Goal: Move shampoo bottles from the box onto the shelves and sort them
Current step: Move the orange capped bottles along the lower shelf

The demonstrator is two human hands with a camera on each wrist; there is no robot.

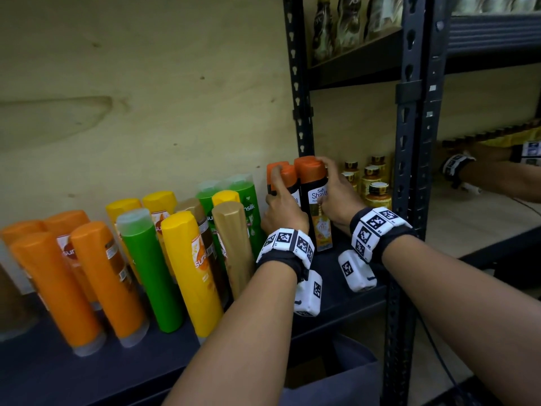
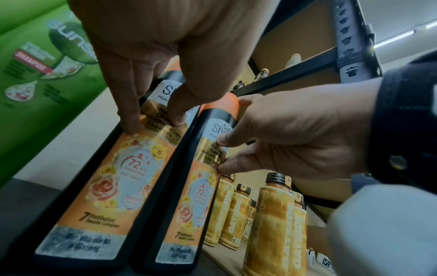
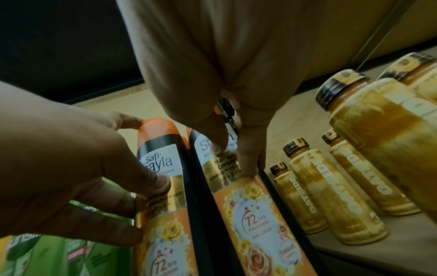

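two black bottles with orange caps, upright on the dark shelf, side by side and touching, at the right end of the shampoo row. just beyond the black post, small amber bottles on the next shelf.

left hand curled round the left black bottle, fingers lying across the label, one fingertip up by the cap. right hand curled round the right black bottle, thumb on the white label, fingers wrapped over the far side. both grips closed on the upper body, just below the caps; most of each bottle hangs below the hands, down to the base.

probably rigid plastic, fairly heavy if full, glossy and a bit slippery. tall and narrow, so likely to tip when pushed from high up. best held round the middle of the body rather than by the cap. to the left, green bottles, a gold one, yellow and orange ones, leaning in the wide lens. looks like squaring the pair into its own colour group.
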